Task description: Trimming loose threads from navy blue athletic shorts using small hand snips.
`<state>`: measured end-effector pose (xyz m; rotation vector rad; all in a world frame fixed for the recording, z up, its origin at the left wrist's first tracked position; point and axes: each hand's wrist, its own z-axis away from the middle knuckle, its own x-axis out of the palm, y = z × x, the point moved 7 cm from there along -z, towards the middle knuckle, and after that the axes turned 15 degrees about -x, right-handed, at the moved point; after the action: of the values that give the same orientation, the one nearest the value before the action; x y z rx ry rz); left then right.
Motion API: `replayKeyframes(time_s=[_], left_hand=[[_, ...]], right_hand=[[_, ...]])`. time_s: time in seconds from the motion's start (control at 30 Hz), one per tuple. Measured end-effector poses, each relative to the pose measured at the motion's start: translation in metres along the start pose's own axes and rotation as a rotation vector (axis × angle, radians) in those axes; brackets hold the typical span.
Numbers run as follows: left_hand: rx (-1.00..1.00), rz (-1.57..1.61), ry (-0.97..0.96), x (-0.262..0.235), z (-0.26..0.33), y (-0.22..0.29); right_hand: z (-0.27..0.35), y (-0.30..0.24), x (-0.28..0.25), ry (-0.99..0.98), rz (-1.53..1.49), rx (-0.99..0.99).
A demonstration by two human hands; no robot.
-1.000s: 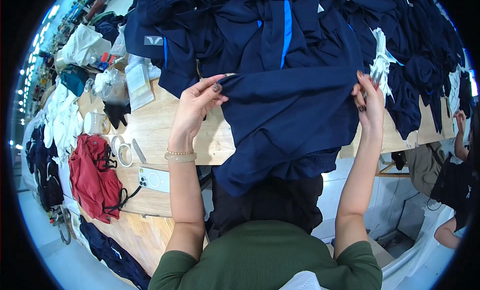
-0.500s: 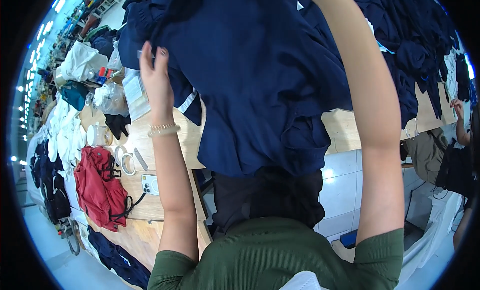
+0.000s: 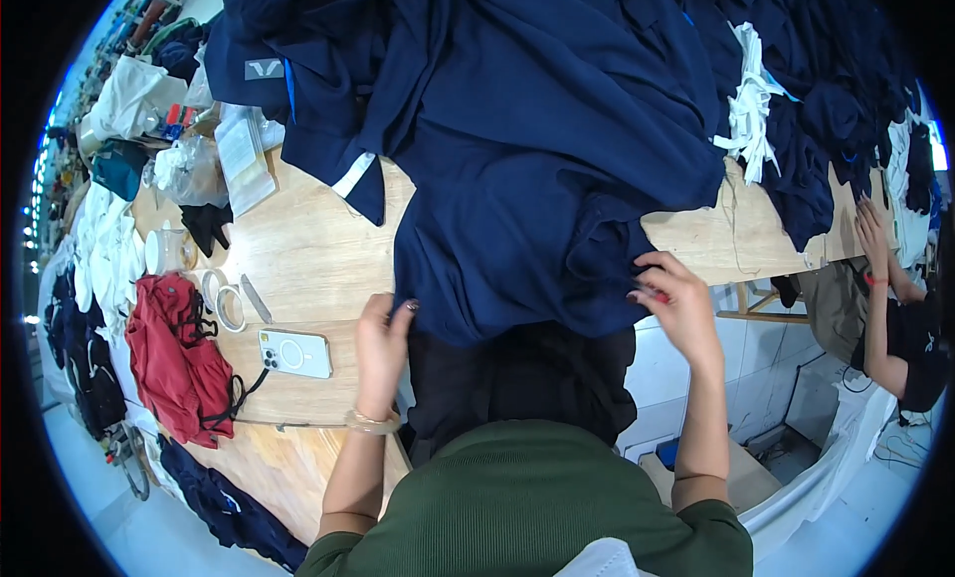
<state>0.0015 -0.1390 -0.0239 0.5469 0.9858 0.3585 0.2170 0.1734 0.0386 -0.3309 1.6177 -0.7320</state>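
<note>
from afar i see the left hand [image 3: 381, 353], thumb and fingers apart, and the right hand [image 3: 684, 310], narrowly curled, its grip unclear to me, by the near edge of the navy garment [image 3: 497, 244] across the table [image 3: 308, 224]; white strips [image 3: 750, 99] beyond.

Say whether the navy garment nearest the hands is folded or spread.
Loosely spread, not neatly folded: the garment lies broad and creased over the table, bunched near the right hand.
</note>
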Motion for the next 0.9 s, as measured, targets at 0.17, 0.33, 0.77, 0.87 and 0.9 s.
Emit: replayKeyframes(time_s=[0.17, 0.33, 0.77, 0.87, 0.9], left_hand=[[-0.107, 1.012, 0.033, -0.101, -0.013, -0.008], [0.173, 1.253, 0.014, -0.196, -0.002, 0.01], [-0.129, 1.475, -0.134, -0.104, -0.198, 0.022], [-0.072, 1.58, -0.166, -0.075, -0.234, -0.014], [-0.041, 1.526, -0.175, -0.07, -0.218, 0.004]], right_hand=[[0.065, 0.074, -0.106, 0.841, -0.616, 0.228], [0.114, 0.093, -0.191, 1.323, -0.903, -0.064], [-0.058, 0.074, -0.097, 0.895, -0.652, 0.21], [-0.071, 0.08, -0.077, 0.859, -0.679, 0.191], [-0.072, 0.079, -0.078, 0.868, -0.677, 0.194]])
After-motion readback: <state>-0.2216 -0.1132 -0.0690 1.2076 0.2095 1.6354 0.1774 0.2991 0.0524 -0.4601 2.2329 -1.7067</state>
